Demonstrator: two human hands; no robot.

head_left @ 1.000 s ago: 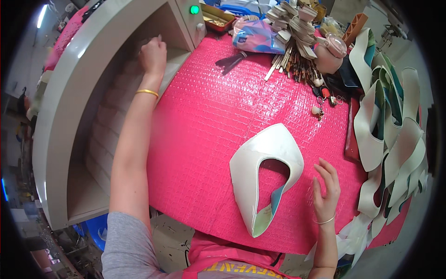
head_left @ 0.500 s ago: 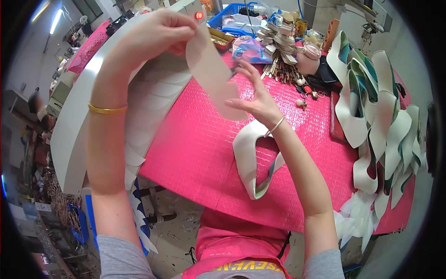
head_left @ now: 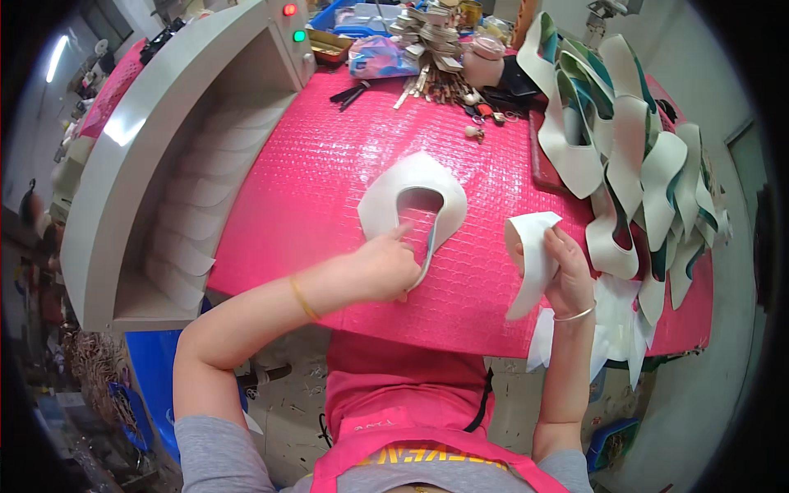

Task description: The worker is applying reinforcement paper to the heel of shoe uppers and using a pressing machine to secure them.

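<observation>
At left, white curved pieces (head_left: pixel 197 218) lie in an overlapping row inside a grey, arch-topped cabinet (head_left: pixel 115 181), their rounded edges fanned like scales; such thin sheets would be best lifted singly by the rim, to spare them creases.

At centre, the left hand (head_left: pixel 386 264), blurred, reaches over the narrow rear of a white shoe upper (head_left: pixel 382 197), index finger extended and the others curled; whether it grips the edge cannot be told. Steadying the upper lightly, without squeezing the opening out of shape, would seem wise. The upper rests on the middle of the pink worktop (head_left: pixel 304 172), its pointed toe facing away from the person, smooth-faced, with a sliver of teal lining along the oval opening. The worktop's covering is glossy and embossed in a repeating pattern.

To the right, the right hand (head_left: pixel 569 267) pinches a curved white sheet (head_left: pixel 534 255) between thumb and fingers, raised near the worktop's front edge. The sheet looks thin and flexible; a light hold at the margin should keep its curve unwrinkled.

At far right, more pale uppers (head_left: pixel 629 156) are heaped together, green and teal linings showing, above pointed white scraps (head_left: pixel 608 304).
</observation>
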